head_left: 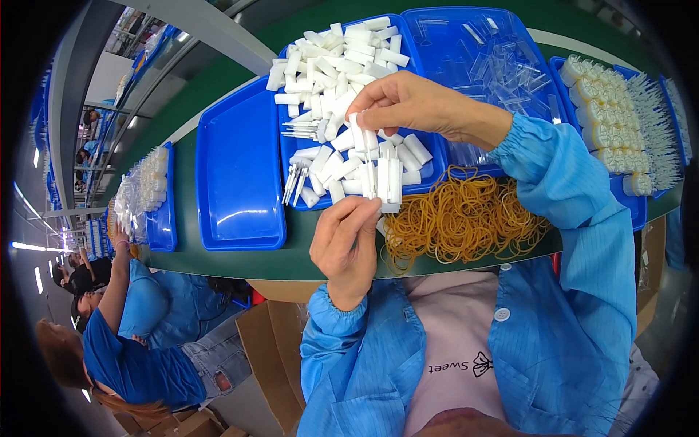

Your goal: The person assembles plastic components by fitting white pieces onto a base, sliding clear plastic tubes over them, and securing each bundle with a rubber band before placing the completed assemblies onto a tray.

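Green table (302, 268) is under everything, its near edge just my side of my left fingertips. Anything that slips off my body-side could roll over that edge, I'd guess.

Blue parts tray (285, 154) sits below both sets of fingers, packed with loose white cylinders (320, 69). Drop risk: a part let go here lands among lookalikes, hard to pick out again.

Right of my left fingers, touching distance from the tray: tangled rubber band heap (459, 222). Cause for worry: a low left hand swinging right could snag a loop.

My blue right cuff (520, 142) hangs by the clear plastic pieces (502, 73), beyond and right of the right fingers. Loose fabric could drag some out.

Right hand (422, 105): thumb and fingertips pinched on one white cylinder (358, 135). Left hand (346, 244): fingertips closed on the base of a white multi-post piece (389, 182), just below the right-hand one. Both work parts are between my hands, ends nearly meeting. Can't tell if they touch.

Smallest, likeliest failure: the thin rods (370, 164) between the two. Off-axis push could bend one; low fingertip grip on the base could let it tilt.
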Available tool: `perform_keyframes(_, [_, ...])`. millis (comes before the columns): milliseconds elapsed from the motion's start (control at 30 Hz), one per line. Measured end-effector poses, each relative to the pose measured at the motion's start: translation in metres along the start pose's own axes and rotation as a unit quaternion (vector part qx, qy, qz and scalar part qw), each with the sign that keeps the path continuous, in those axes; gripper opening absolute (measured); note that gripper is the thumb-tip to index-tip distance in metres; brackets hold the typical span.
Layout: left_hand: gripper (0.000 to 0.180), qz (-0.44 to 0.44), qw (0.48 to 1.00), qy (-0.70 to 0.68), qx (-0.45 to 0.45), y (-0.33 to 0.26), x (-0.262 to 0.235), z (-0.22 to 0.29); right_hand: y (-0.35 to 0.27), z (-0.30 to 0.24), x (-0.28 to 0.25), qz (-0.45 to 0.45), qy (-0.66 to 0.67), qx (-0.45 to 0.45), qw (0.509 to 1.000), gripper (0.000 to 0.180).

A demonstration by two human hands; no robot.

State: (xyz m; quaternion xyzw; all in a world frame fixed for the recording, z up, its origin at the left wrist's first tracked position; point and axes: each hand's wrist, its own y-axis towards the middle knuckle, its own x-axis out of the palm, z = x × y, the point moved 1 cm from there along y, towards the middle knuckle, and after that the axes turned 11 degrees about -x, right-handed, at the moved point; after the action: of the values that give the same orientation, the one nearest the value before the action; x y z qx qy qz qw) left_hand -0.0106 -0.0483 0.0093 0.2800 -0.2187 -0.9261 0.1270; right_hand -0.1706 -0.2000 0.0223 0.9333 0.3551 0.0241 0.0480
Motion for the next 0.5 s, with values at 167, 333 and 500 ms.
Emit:
perform_keyframes(167, [0.017, 0.003, 1.000, 0.017, 0.005, 0.000, 0.000, 0.000, -0.002, -0.004, -0.003, 0.001, -0.007, 0.036, 0.999, 0.028])
perform_keyframes(333, [0.026, -0.017, 0.998, 0.028, 0.054, 0.001, -0.003, 0.002, -0.004, -0.010, -0.012, -0.056, -0.011, 0.042, 0.998, 0.022])
perform_keyframes(500, [0.037, -0.057, 0.987, 0.052, 0.144, 0.001, -0.007, 0.008, -0.009, -0.018, -0.021, -0.123, -0.010, 0.050, 0.991, 0.020])
